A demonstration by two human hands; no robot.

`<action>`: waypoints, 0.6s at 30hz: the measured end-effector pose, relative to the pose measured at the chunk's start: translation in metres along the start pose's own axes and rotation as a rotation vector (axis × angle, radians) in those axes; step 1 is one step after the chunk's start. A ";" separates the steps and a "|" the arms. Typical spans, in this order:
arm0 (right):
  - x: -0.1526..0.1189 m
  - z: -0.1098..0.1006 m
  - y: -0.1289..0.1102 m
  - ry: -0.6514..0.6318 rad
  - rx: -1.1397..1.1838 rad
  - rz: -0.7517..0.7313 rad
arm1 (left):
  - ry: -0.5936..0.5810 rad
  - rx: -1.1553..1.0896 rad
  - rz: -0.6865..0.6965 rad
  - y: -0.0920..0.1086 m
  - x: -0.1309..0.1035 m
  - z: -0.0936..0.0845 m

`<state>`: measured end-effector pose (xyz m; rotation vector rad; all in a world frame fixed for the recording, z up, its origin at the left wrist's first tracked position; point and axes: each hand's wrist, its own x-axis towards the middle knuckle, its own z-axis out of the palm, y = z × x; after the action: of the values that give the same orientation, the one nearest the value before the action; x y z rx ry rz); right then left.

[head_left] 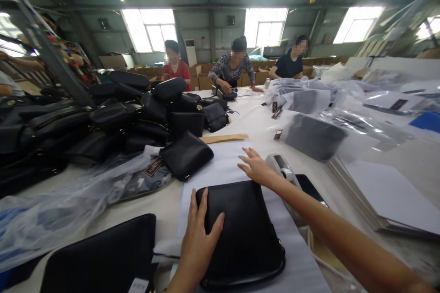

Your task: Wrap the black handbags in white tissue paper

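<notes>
A black handbag (pixel 240 229) lies flat in front of me on a sheet of white paper (pixel 227 165). My left hand (pixel 202 229) rests on the bag's left side, fingers spread over its surface. Beyond the bag's far right corner, my right hand (pixel 256 165) is stretched out with its fingers apart and holds nothing. Just past the far edge sits a smaller black bag (pixel 187 155). To the right of my right hand stands a white handheld device (pixel 280 165), partly hidden by my forearm.
Black bags (pixel 137 110) are heaped at the left. Plastic-wrapped bags (pixel 309 132) cover the right side, near a stack of white boards (pixel 392 192). Another black bag (pixel 103 256) lies at near left beside clear plastic (pixel 79 197). Several people (pixel 237 64) work across the table.
</notes>
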<state>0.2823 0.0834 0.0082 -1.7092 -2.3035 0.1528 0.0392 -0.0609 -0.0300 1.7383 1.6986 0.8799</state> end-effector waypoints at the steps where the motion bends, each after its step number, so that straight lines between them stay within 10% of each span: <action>1: 0.018 0.005 0.001 -0.074 -0.045 0.013 | 0.002 -0.001 -0.009 0.001 -0.001 0.000; 9: 0.067 0.049 0.002 -0.100 -0.107 0.024 | 0.027 0.001 -0.013 -0.010 -0.004 0.005; 18: 0.061 0.029 -0.005 0.045 -0.098 -0.087 | 0.035 -0.008 0.077 -0.003 0.025 -0.025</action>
<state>0.2531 0.1425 -0.0094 -1.6352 -2.3832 -0.0161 0.0180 -0.0376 -0.0149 1.8034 1.6577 0.9551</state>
